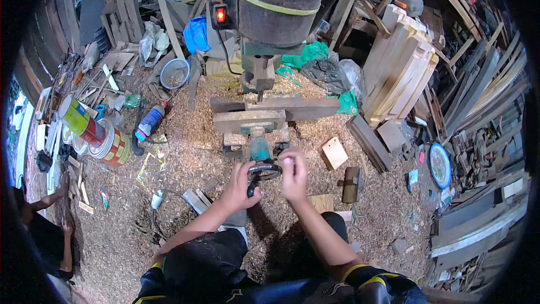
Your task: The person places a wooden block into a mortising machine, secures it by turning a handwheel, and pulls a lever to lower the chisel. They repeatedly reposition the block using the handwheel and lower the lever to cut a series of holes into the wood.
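My left hand [238, 187] is closed around the left side of a dark metal handwheel [266, 177], with its thumb by the wheel's black handle [251, 190]. Just right of the rim is my right hand [294, 178], fingers curled in. Whether it touches the wheel or holds something small is hidden. Behind the wheel, a greenish shaft housing [259, 148] leads to a vise-like clamp with a wooden jaw [247, 121]. A long wooden piece [304, 108] lies across behind this jaw, beneath the machine's drill head [260, 73].
A large motor housing [281, 0] hangs overhead beside a lit red switch [220, 15]. Wood shavings cover the floor. Paint buckets [109, 145] and a spray can [150, 121] stand left; stacked timber [399, 67] leans right. Another person's arm [50, 198] shows at far left.
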Motion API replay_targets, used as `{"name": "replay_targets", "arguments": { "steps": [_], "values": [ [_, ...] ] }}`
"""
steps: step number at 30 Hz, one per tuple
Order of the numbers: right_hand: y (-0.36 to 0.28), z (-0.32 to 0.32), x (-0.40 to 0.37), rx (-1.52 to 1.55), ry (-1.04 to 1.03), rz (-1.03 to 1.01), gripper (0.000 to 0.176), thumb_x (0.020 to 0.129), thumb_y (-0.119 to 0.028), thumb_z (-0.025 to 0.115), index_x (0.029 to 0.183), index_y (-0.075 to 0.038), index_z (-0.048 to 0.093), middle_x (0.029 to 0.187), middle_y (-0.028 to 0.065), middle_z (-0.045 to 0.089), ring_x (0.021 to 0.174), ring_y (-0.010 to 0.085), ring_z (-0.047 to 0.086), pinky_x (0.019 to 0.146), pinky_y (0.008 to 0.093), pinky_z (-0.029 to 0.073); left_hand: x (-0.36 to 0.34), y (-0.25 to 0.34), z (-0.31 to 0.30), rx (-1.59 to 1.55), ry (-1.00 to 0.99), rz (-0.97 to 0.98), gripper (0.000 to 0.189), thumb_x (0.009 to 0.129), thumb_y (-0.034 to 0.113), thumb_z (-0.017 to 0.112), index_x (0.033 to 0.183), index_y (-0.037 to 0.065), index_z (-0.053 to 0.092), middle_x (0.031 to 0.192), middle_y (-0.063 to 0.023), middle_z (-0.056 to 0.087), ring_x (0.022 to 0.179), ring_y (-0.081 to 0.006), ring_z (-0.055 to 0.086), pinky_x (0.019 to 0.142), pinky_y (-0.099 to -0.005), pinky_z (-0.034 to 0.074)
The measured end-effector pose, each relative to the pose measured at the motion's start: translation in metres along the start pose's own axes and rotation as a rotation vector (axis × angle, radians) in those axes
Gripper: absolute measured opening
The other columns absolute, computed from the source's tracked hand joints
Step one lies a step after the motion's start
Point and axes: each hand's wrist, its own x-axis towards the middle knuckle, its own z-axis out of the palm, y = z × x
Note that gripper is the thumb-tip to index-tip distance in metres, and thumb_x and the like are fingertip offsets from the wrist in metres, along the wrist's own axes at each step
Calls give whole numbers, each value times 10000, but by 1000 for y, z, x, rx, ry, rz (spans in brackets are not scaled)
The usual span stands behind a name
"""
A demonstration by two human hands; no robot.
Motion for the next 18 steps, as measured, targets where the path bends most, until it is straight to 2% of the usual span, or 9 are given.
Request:
{"name": "replay_targets", "arguments": {
  "steps": [1,6,10,18],
  "values": [
    [4,2,-11,-46,-43,-15,105,1016,-80,564,1035,4,624,1005,140,634,969,254,618,896,380,491,-1,0,1,0,-6,-6,815,779,81,705,1487,-35,318,1226,-274,460,1096,-465,521,1011,-533,476],
    [14,9,-32,62,-64,213,137,1043,-94,556,1076,19,624,982,123,634,904,227,626,850,338,495,-2,0,3,-12,2,-11,829,771,56,703,1496,-24,307,1254,-275,449,1127,-469,508,1048,-528,457],
    [15,4,-27,48,-145,229,132,1045,-79,543,1052,24,625,956,120,615,882,215,605,828,334,487,-3,-2,6,-14,28,0,836,765,46,702,1499,-12,306,1252,-269,447,1136,-462,497,1053,-526,448],
    [13,0,-16,63,-109,138,156,1050,-80,539,1006,29,641,950,126,625,880,239,614,825,338,488,-9,-7,11,-11,41,-3,829,755,54,709,1492,-6,334,1227,-263,458,1090,-442,512,1011,-513,466]
  ]
}}
